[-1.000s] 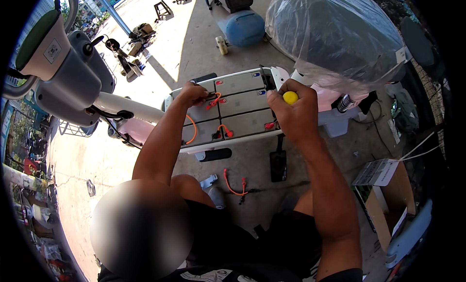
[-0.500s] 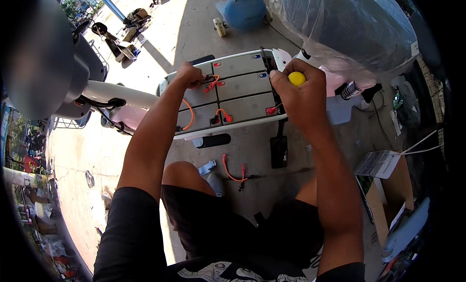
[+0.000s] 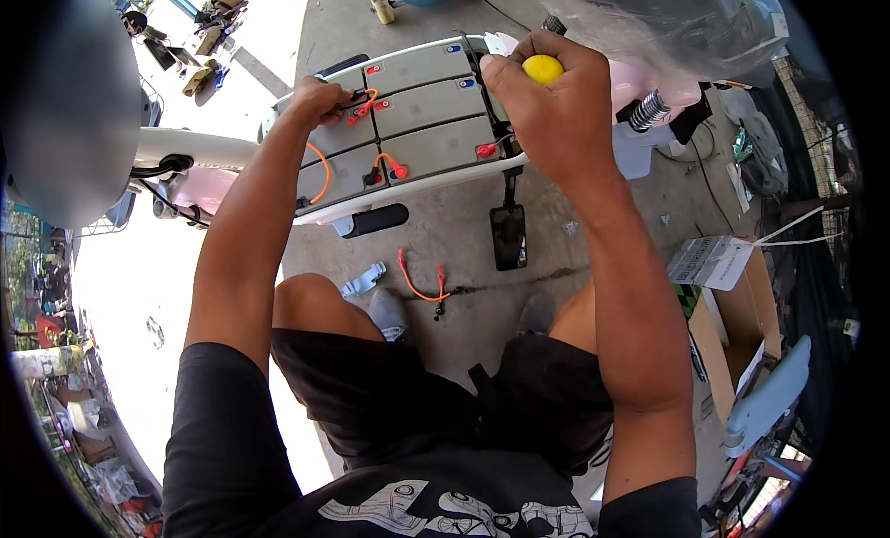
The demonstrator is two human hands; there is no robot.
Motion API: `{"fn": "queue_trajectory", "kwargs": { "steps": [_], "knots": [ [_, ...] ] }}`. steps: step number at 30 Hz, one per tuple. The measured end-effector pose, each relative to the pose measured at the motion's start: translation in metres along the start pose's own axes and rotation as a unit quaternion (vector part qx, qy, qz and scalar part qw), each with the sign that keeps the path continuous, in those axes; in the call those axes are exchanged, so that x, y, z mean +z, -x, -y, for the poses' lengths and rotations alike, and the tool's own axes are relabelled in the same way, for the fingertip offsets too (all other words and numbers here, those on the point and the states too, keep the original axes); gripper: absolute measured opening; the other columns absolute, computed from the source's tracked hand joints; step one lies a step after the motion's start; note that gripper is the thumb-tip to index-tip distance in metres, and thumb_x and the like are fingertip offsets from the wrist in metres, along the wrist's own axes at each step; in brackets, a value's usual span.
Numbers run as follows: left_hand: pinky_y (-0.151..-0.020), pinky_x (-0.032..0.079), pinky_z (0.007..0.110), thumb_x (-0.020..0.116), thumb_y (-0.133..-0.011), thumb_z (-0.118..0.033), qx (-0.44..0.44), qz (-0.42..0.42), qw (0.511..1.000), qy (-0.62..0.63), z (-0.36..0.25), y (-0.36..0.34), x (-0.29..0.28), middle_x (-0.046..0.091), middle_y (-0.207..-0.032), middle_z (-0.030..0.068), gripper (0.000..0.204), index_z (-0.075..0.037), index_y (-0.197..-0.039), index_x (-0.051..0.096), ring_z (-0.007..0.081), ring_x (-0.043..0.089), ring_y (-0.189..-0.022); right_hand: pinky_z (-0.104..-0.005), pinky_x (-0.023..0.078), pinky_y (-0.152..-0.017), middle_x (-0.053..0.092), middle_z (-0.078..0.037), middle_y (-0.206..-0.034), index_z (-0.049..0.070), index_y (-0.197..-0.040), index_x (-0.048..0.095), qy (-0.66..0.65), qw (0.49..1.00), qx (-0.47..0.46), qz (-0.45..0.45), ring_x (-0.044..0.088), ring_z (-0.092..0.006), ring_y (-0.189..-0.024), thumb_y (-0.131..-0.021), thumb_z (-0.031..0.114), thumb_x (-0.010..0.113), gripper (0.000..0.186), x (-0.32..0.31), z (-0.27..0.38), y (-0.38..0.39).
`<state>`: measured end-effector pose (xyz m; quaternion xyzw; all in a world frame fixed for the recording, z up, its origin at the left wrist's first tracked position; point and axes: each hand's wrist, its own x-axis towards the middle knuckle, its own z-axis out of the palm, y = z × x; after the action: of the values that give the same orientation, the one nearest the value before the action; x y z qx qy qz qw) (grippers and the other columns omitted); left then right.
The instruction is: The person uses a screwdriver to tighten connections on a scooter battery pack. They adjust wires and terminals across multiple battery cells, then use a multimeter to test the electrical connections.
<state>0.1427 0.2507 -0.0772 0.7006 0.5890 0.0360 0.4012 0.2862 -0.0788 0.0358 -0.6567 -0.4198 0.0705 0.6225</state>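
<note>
Right hand (image 3: 556, 107) closed in a fist around a tool with a yellow-capped handle (image 3: 542, 68), held over the right end of the scooter deck (image 3: 324, 209). Left hand (image 3: 320, 101) pressed at the upper left corner of the grey batteries (image 3: 431, 107), fingertips pinching a terminal where an orange wire (image 3: 366, 102) joins. Four batteries packed side by side in the open deck, linked by orange cables (image 3: 320, 172) with red caps. Below the deck's near edge, on the concrete ground (image 3: 445, 237): a black phone (image 3: 509, 237), a loose orange cable (image 3: 422, 283), a small white bracket (image 3: 362, 280). Cardboard box (image 3: 732, 311) at the right.
</note>
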Motion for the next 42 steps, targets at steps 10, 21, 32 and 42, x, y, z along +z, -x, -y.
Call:
{"fn": "queue_trajectory", "kwargs": {
  "steps": [10, 21, 32, 42],
  "knots": [
    [-0.054, 0.051, 0.027, 0.084, -0.088, -0.029, 0.024, -0.039, 0.998, -0.041, 0.008, -0.005, 0.006, 0.066, -0.073, 0.0048, 0.03, -0.001, -0.086, 0.072, 0.0115, 0.06, -0.061, -0.0243, 0.038, -0.047, 0.052, 0.003, -0.058, 0.002, -0.072, 0.059, 0.008, 1.0, -0.028, 0.009, 0.047, -0.0044, -0.052, -0.088, 0.02, 0.074, 0.029, -0.009, -0.001, 0.005],
    [-0.073, 0.052, 0.036, 0.084, -0.083, -0.045, 0.104, -0.113, 0.985, -0.076, 0.036, -0.013, 0.018, 0.073, -0.085, 0.0068, 0.04, -0.007, -0.089, 0.073, 0.018, 0.067, -0.079, -0.0348, 0.048, -0.058, 0.061, -0.013, -0.06, -0.007, -0.078, 0.066, 0.039, 0.999, -0.008, 0.004, 0.055, -0.0197, -0.055, -0.078, 0.023, 0.073, 0.031, -0.017, 0.008, 0.012],
    [-0.069, 0.045, 0.026, 0.07, -0.096, -0.024, 0.225, -0.063, 0.971, 0.047, 0.058, 0.006, 0.022, 0.068, -0.087, 0.0013, 0.026, -0.001, -0.109, 0.072, 0.009, 0.056, -0.075, -0.0254, 0.036, -0.05, 0.051, 0.003, -0.06, 0.002, -0.072, 0.06, 0.055, 0.997, -0.047, 0.016, 0.045, -0.0044, -0.056, -0.088, 0.022, 0.074, 0.029, -0.027, 0.015, 0.023],
    [-0.084, 0.053, 0.037, 0.071, -0.092, -0.019, 0.321, -0.102, 0.94, -0.055, 0.065, 0.043, 0.032, 0.07, -0.1, 0.0141, 0.021, -0.004, -0.105, 0.076, 0.0239, 0.068, -0.091, -0.0358, 0.05, -0.059, 0.064, -0.017, -0.063, -0.009, -0.082, 0.068, 0.051, 0.999, 0.002, 0.013, 0.059, -0.022, -0.057, -0.077, 0.023, 0.074, 0.033, -0.031, 0.034, 0.033]
  ]
}}
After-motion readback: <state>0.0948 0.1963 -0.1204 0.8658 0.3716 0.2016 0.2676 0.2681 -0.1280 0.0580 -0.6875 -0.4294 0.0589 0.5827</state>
